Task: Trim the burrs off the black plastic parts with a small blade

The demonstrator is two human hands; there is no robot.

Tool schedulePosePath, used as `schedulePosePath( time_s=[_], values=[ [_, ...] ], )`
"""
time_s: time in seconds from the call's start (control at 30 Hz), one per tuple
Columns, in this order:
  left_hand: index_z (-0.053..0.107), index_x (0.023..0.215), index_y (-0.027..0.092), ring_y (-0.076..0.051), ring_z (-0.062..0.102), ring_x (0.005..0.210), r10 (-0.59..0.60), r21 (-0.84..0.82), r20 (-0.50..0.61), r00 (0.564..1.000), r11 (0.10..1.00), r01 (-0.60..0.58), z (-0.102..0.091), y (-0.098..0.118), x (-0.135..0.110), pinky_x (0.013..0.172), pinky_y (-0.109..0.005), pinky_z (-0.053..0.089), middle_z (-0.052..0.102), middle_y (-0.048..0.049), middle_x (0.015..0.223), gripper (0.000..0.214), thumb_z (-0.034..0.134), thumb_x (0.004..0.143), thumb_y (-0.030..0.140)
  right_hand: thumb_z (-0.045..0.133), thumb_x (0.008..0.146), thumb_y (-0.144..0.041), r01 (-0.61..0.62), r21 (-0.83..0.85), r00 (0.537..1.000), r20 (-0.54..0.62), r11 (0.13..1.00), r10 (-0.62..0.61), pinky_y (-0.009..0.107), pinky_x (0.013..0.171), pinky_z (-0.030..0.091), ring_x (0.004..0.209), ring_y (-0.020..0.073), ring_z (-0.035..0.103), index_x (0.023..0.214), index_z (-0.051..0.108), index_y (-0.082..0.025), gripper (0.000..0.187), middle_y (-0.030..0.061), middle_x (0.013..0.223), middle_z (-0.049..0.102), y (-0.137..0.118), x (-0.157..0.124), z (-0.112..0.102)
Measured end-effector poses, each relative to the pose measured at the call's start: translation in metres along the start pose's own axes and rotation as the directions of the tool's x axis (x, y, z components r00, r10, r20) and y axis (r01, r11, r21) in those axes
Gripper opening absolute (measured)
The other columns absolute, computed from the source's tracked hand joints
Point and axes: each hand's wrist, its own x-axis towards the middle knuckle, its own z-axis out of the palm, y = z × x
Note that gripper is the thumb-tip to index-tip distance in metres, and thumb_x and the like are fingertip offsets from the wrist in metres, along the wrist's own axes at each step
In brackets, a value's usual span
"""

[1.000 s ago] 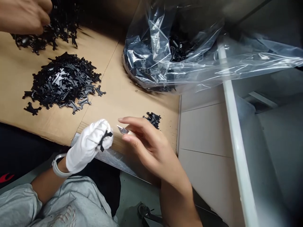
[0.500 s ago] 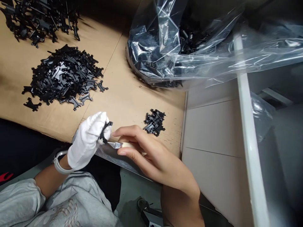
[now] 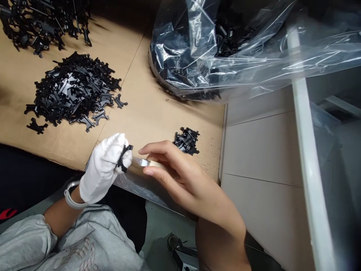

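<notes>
My left hand point(image 3: 105, 165), in a white glove, is closed in a pinch on a small black plastic part point(image 3: 123, 158) just past the front edge of the cardboard sheet point(image 3: 146, 109). My bare right hand point(image 3: 180, 180) grips a small knife whose blade point(image 3: 141, 162) points left, its tip touching the part. A small heap of black parts point(image 3: 186, 140) lies just beyond my right hand.
A large pile of black parts point(image 3: 73, 92) lies at the left of the cardboard, with a tangle of joined parts point(image 3: 42, 22) at the far left. A clear plastic bag point(image 3: 214, 49) holding more parts sits at the back. A white shelf frame point(image 3: 310, 169) stands at the right.
The blade has come from a gap away to touch the part in my gloved hand. Another person's hand at the far left left the view. The view has shifted slightly.
</notes>
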Motion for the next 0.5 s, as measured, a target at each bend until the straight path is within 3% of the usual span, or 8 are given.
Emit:
schedulePosePath(
  time_s=[0.07, 0.17, 0.27, 0.37, 0.5],
  values=[
    [0.051, 0.066, 0.024, -0.012, 0.045, 0.043, -0.046, -0.086, 0.041, 0.998, 0.995, 0.049, 0.002, 0.005, 0.000, 0.043, -0.025, 0.041, 0.052, 0.0021, 0.055, 0.039, 0.041, 0.101, 0.038, 0.057, 0.104, -0.026, -0.027, 0.043, 0.999, -0.029, 0.999, 0.028, 0.024, 0.073, 0.051, 0.079, 0.0138, 0.068, 0.116, 0.057, -0.023, 0.013, 0.0010, 0.093, 0.072, -0.003, -0.001, 0.002],
    [0.054, 0.064, 0.023, -0.012, 0.049, 0.044, -0.021, -0.132, -0.062, 0.998, 0.991, 0.012, 0.008, 0.010, -0.001, 0.044, -0.023, 0.043, 0.055, 0.0025, 0.054, 0.033, 0.054, 0.095, 0.035, 0.065, 0.098, -0.028, -0.070, 0.143, 0.996, -0.048, 0.987, 0.078, 0.024, 0.073, 0.051, 0.081, 0.0140, 0.068, 0.113, 0.059, -0.023, 0.017, 0.0011, 0.095, 0.072, -0.007, 0.000, 0.008],
    [0.054, 0.068, 0.023, -0.010, 0.049, 0.043, -0.085, -0.250, -0.120, 0.989, 0.967, 0.053, 0.013, 0.006, -0.003, 0.043, -0.019, 0.042, 0.053, 0.0056, 0.051, 0.025, 0.064, 0.088, 0.033, 0.067, 0.096, -0.039, -0.123, 0.260, 0.982, -0.106, 0.958, 0.155, 0.023, 0.060, 0.047, 0.066, 0.0121, 0.059, 0.104, 0.060, -0.022, 0.020, -0.0019, 0.080, 0.065, -0.006, 0.006, 0.015],
    [0.057, 0.072, 0.021, -0.008, 0.052, 0.048, -0.173, -0.318, -0.066, 0.983, 0.937, 0.144, 0.014, 0.000, -0.006, 0.049, -0.016, 0.043, 0.054, 0.0062, 0.053, 0.023, 0.066, 0.088, 0.036, 0.065, 0.094, -0.045, -0.160, 0.329, 0.961, -0.163, 0.931, 0.222, 0.022, 0.053, 0.041, 0.057, 0.0101, 0.045, 0.090, 0.058, -0.021, 0.025, -0.0043, 0.069, 0.056, -0.005, 0.011, 0.016],
    [0.062, 0.078, 0.020, -0.009, 0.057, 0.054, -0.154, -0.185, 0.083, 0.985, 0.968, 0.167, 0.004, 0.007, -0.002, 0.054, -0.016, 0.046, 0.061, 0.0031, 0.062, 0.023, 0.065, 0.088, 0.040, 0.067, 0.088, -0.035, -0.196, 0.367, 0.956, -0.137, 0.910, 0.261, 0.022, 0.051, 0.034, 0.053, 0.0086, 0.035, 0.083, 0.055, -0.021, 0.019, -0.0093, 0.060, 0.041, -0.007, 0.012, 0.008]
  ],
)
